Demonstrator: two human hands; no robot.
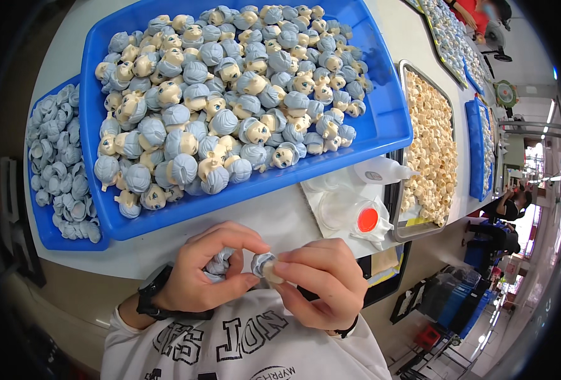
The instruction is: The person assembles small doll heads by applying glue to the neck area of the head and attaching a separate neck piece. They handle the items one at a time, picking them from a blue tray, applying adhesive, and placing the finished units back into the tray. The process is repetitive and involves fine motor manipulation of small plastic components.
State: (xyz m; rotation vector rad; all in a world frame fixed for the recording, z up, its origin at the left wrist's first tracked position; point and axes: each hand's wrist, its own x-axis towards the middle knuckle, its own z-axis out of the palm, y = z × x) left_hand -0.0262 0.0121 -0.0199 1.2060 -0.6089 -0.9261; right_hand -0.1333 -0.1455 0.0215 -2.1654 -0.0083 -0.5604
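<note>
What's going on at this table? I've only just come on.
The person's left hand and right hand meet at a small cream and grey-blue doll part, pinched at the fingertips. The left hand also cups grey-blue material. Ahead, a large blue tub is heaped with doll heads. A smaller blue tub on its left holds loose hair pieces; a metal tray to the right holds cream pieces.

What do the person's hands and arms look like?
There are no gloves on them. The left hand has a chunky black band, perhaps a watch, at its wrist. The right hand has a thin dark band at its wrist. The sleeves are white.
</note>
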